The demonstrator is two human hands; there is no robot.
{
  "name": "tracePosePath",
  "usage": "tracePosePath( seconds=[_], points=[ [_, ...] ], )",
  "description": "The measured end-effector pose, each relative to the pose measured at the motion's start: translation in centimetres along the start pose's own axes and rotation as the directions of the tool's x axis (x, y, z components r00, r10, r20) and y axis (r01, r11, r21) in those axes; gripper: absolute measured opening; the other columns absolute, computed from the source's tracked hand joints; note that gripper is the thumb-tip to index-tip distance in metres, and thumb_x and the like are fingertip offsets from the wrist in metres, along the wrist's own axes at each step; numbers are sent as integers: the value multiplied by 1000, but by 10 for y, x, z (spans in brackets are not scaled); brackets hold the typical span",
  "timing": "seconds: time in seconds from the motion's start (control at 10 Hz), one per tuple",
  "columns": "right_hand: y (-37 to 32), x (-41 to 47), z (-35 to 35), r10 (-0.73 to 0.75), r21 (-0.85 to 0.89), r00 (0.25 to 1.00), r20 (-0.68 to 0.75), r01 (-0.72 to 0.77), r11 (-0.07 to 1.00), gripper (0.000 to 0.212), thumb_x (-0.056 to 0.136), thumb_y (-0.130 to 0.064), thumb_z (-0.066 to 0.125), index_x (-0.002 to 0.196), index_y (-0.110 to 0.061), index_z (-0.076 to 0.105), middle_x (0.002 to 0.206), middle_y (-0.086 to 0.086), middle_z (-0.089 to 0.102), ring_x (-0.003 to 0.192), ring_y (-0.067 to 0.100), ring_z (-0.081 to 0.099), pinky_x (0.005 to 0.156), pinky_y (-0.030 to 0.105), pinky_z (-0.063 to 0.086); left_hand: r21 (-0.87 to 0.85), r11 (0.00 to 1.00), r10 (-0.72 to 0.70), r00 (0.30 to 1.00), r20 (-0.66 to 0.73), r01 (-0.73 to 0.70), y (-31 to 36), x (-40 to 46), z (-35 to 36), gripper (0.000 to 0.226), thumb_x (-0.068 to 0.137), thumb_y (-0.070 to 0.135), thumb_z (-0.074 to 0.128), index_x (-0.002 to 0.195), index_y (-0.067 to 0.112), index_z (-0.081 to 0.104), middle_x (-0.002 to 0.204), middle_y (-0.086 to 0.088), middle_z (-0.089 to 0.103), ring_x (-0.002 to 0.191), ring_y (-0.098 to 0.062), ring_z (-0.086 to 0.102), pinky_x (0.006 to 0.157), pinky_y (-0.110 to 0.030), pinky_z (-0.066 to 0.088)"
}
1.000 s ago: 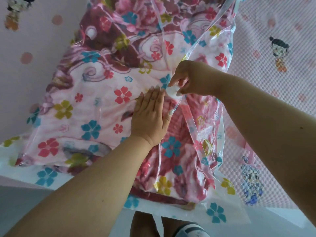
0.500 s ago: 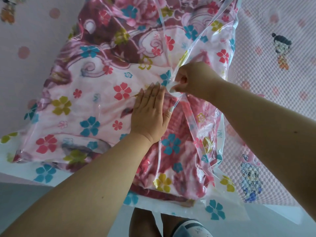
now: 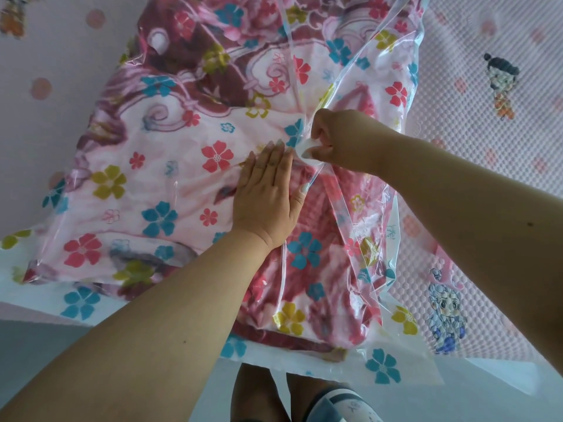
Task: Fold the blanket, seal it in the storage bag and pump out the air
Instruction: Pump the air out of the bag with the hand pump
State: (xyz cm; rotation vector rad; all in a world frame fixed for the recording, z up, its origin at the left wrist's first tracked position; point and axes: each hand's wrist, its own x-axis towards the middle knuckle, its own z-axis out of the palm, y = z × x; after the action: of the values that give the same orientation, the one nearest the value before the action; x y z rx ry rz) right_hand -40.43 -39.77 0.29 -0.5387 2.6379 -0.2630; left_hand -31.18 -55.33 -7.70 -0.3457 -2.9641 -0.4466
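A clear storage bag printed with blue, red and yellow flowers lies on the bed, stuffed with a folded pink and maroon blanket. My left hand presses flat on top of the bag near its middle, fingers straight. Just beyond its fingertips, my right hand pinches a small white round valve cap on the bag. Loose plastic creases run from that spot toward the far right corner.
The bed has a pink dotted cover with cartoon figures on the right and left. My leg and a slipper show below the bed edge over a grey floor.
My right hand has shifted its fingers on the white cap, which shows more now than half a second ago. My left hand has stayed flat in the same place.
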Motion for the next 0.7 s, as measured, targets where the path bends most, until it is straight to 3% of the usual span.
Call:
tracePosePath(
  seconds=[0.2,0.3,0.4,0.5,0.6,0.7],
  points=[
    [-4,1,-3,-25,-3,999,-41,25,1000,53,89,-49,60,118,-7,49,95,5,57,84,22,54,70,30,41,6,1000,6,1000,4,-6,0,-1,1,64,98,46,26,141,1,43,146,-18,43,139,-31,36,117,-41,17],
    [1,1,-10,-31,31,999,32,30,999,51,87,-42,65,119,-7,47,92,0,52,84,20,52,71,30,41,2,1000,2,1000,10,-2,0,-1,0,66,98,46,24,142,1,41,147,-17,42,140,-30,35,118,-40,15],
    [3,5,-11,-40,-32,996,85,43,999,37,89,-40,63,106,-9,50,88,0,53,82,20,52,71,30,43,0,1000,-4,1000,11,4,1,0,0,65,98,46,25,142,1,41,147,-17,42,140,-31,35,118,-41,17],
    [-4,12,-7,-10,-132,996,85,21,991,38,94,-47,52,85,-10,47,72,-2,46,75,20,48,64,29,36,10,1000,2,1000,16,-2,0,0,1,65,98,46,25,141,1,42,146,-18,42,139,-31,36,117,-42,18],
    [-5,13,-8,44,-236,999,14,-40,971,56,94,-60,39,70,-11,45,67,2,46,68,20,48,62,30,38,11,1000,6,1000,17,-6,1,0,1,64,98,45,26,142,1,42,147,-18,42,139,-31,35,117,-42,18],
    [5,9,-15,52,-171,997,58,-41,984,59,88,-67,42,94,-10,57,85,4,60,85,23,57,77,36,46,7,1000,2,1000,19,-2,1,0,0,65,98,45,25,142,1,42,147,-18,42,139,-31,35,117,-42,17]
  ],
)
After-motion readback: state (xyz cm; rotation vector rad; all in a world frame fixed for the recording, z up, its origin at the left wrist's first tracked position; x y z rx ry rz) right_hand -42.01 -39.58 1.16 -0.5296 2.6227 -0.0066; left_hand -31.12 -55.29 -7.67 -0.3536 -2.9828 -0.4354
